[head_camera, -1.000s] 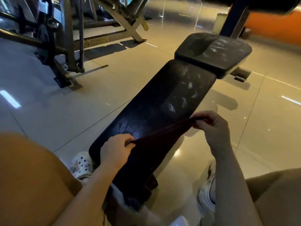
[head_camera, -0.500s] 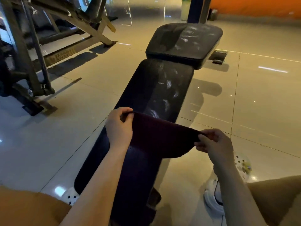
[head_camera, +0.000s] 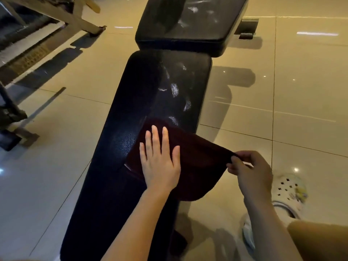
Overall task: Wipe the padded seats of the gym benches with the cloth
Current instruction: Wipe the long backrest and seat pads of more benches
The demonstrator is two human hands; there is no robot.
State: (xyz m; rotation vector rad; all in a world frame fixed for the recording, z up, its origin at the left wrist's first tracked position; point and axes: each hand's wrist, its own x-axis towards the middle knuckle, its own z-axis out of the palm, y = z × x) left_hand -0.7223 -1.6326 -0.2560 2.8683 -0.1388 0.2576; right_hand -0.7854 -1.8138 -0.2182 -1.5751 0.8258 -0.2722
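A long black padded bench pad [head_camera: 131,102] runs away from me, with whitish smudges on its far right part. Beyond it sits a second, shorter black seat pad [head_camera: 188,25], also smudged. A dark maroon cloth [head_camera: 199,159] lies across the long pad's right side and hangs past its right edge. My left hand [head_camera: 160,161] lies flat on the cloth with straight fingers. My right hand [head_camera: 248,168] pinches the cloth's right corner, held out over the floor.
Glossy beige floor tiles [head_camera: 301,102] surround the bench. A metal machine frame [head_camera: 56,17] stands at the far left, with a dark foot [head_camera: 11,117] at the left edge. My white perforated shoe [head_camera: 288,187] is on the floor at the right.
My left hand let go of the cloth's left edge and now lies flat on top of it. The cloth has come down onto the pad. The view moved forward along the bench.
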